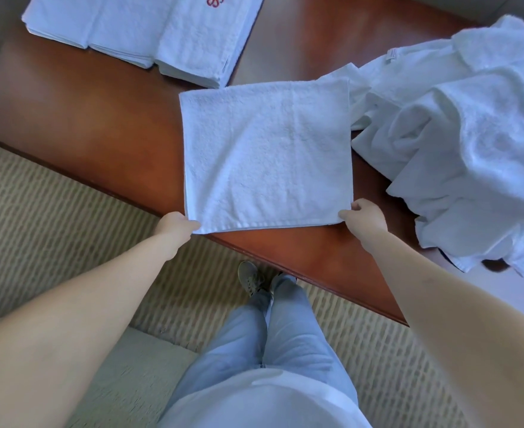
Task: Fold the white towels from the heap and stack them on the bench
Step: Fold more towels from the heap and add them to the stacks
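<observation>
A white towel (pixel 266 152) lies spread flat and roughly square on the brown bench (pixel 100 125). My left hand (pixel 177 225) pinches its near left corner at the bench's front edge. My right hand (pixel 364 216) pinches the near right corner. To the right, a rumpled heap of white towels (pixel 464 134) covers the bench's end and hangs over its edge. At the far left sits a stack of folded white towels (pixel 143 35), side by side, with a red flower emblem on the top one.
The bench runs diagonally from upper left to lower right. Striped beige carpet (pixel 53 217) lies in front of it. My legs in light jeans (pixel 273 335) and one shoe (pixel 249 278) stand close to the bench's front edge.
</observation>
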`<state>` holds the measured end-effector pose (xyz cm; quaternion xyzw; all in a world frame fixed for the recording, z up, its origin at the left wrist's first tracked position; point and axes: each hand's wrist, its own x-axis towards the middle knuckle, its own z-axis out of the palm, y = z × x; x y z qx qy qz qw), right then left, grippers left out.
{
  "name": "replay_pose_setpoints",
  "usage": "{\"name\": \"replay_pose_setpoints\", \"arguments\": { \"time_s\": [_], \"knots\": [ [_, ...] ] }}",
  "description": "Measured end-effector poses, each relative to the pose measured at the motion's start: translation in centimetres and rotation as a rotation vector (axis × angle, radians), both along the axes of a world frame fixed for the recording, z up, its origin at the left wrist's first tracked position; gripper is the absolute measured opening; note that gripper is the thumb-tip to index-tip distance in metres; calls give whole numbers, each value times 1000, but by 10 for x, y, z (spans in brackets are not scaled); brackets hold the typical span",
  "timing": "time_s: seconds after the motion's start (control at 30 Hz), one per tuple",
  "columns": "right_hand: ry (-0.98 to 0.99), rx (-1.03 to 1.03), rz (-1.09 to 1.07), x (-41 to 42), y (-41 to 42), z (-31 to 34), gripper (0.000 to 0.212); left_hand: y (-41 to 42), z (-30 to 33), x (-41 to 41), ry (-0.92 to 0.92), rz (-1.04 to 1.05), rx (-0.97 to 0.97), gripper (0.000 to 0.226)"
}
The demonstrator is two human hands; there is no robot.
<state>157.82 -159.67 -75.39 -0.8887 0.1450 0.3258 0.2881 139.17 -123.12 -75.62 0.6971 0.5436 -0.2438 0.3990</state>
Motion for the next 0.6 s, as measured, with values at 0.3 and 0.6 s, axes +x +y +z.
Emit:
{"name": "replay_pose_setpoints", "arguments": {
  "time_s": [0.3,0.6],
  "knots": [
    [64,63,-116,2,-2,12,14,4,18,0,-120,98,-66,12],
    [160,334,-394,32,19,119,22,24,115,35,-354,407,-266,19]
  ]
}}
